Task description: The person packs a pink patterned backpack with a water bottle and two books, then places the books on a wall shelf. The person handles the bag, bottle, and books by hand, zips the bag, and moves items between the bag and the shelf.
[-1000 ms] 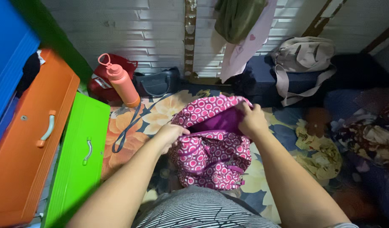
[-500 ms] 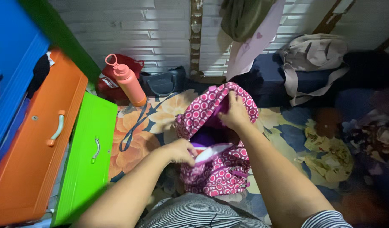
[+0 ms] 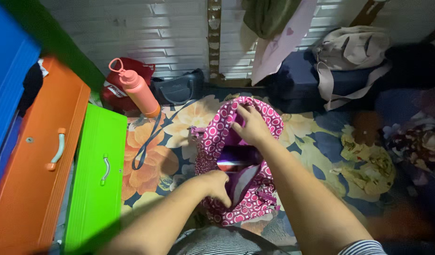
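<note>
Left hand (image 3: 217, 186) and right hand (image 3: 249, 126) each clamped on opposite rims of one pink dotted bag (image 3: 213, 141); two drawers (image 3: 97, 184) crowd left

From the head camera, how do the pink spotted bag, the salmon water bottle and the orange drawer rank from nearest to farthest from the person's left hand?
1. Pink spotted bag: the left hand touches its opening.
2. Salmon water bottle: upright on the floral mat, up and to the left.
3. Orange drawer: far left, beyond the green one.

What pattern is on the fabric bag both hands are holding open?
Pink fabric bag with white circles and a purple lining; the head view shows it.
</note>
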